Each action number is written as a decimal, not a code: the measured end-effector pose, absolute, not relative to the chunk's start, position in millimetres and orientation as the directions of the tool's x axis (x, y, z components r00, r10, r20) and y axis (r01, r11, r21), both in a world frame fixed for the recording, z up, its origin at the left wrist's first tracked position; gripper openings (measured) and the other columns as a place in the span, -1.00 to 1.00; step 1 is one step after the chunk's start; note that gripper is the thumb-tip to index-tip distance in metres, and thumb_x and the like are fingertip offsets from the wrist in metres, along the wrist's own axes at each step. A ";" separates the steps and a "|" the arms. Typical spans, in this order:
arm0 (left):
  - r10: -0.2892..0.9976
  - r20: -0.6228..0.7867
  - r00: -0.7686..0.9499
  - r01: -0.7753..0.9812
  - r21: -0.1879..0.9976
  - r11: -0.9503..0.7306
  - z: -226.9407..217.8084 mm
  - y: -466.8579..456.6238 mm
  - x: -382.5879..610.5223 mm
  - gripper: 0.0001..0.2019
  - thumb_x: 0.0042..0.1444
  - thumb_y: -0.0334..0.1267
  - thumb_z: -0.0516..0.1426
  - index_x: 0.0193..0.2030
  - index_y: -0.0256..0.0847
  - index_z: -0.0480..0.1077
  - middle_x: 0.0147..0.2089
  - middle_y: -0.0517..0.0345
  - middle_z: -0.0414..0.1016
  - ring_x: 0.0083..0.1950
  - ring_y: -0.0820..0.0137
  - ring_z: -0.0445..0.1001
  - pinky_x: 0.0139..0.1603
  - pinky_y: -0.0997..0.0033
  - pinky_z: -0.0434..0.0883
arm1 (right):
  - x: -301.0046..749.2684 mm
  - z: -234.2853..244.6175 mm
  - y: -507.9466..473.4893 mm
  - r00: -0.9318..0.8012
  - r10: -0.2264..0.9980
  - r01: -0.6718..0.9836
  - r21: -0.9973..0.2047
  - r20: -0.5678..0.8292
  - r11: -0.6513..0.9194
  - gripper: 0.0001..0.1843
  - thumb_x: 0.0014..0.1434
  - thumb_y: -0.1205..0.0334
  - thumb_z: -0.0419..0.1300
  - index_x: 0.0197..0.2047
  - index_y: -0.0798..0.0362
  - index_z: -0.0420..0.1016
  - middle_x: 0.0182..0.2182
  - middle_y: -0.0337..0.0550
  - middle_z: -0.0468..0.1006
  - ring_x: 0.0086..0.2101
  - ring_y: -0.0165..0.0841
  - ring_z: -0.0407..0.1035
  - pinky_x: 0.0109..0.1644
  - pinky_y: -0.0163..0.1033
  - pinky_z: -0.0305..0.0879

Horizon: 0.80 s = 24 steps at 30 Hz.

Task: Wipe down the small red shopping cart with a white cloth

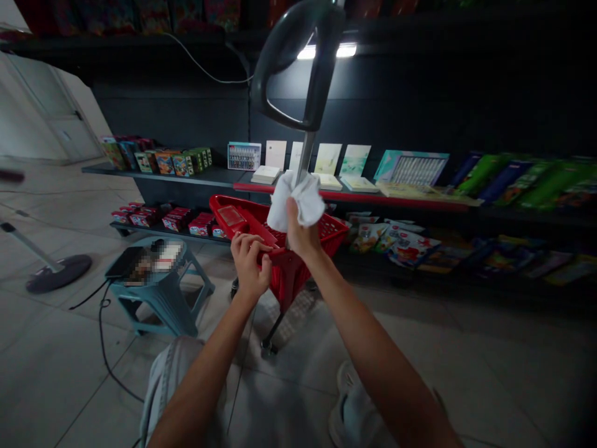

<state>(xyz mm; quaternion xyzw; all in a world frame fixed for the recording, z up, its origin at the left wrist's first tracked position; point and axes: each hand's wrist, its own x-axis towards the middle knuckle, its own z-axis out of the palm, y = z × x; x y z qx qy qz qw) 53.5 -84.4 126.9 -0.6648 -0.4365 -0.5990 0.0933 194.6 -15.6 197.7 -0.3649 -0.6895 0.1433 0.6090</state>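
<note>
A red plastic shopping basket cart (pixel 291 280) stands before me on small casters. From its near side a metal pole (pixel 305 155) rises to a dark grey loop handle (pixel 321 74). My right hand (pixel 303 233) is closed on a white cloth (pixel 298 199), which wraps around the lower part of the pole. The thumb points up against the cloth, and the other fingers are mostly hidden. My left hand (pixel 252 264) grips the near left rim of the basket, fingers curled over the edge.
A blue-grey stool (pixel 163 298) with a dark device and blurred items stands at left, its cable (pixel 105 336) trailing over the floor. Behind the cart, a shelf (pixel 219 177) carries books, boxes and packets. Snack bags (pixel 410 246) lie lower right. A round stand base (pixel 58 274) is far left.
</note>
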 end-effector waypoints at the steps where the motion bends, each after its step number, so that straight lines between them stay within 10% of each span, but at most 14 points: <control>1: 0.467 0.875 -0.126 0.700 0.412 -0.583 125.1 -82.0 53.0 -0.75 0.31 -0.20 -0.03 -0.23 -0.10 0.46 -0.05 -0.03 0.51 0.17 0.15 0.39 0.44 -0.11 0.19 | 190.7 173.2 -17.0 -0.003 0.685 0.391 -0.630 0.728 0.671 -0.35 0.50 -0.16 -0.15 0.29 0.13 0.43 0.13 0.13 0.59 0.23 -0.16 0.42 0.41 0.02 0.31; 9: 0.459 0.868 -0.187 0.765 0.422 -0.486 113.2 -67.3 37.4 -0.66 0.43 -0.22 -0.16 -0.13 -0.17 0.43 0.13 -0.12 0.39 0.39 0.17 0.30 0.47 -0.09 0.22 | 209.3 74.0 -26.9 -0.353 0.550 0.682 -0.194 0.757 0.705 -0.43 0.27 0.38 0.09 0.33 0.16 0.41 0.28 0.23 0.46 0.30 -0.03 0.33 0.36 0.14 0.36; 24: 0.467 0.859 -0.208 0.836 0.404 -0.372 111.8 -51.7 -12.9 -0.64 0.47 -0.19 -0.15 0.03 -0.20 0.45 0.34 -0.19 0.41 0.46 0.16 0.28 0.49 0.00 0.20 | 309.8 41.8 -6.0 -0.292 0.766 0.821 -0.261 0.573 0.508 -0.36 0.24 0.50 0.10 0.38 0.08 0.40 0.41 0.18 0.33 0.42 -0.09 0.15 0.49 0.38 -0.01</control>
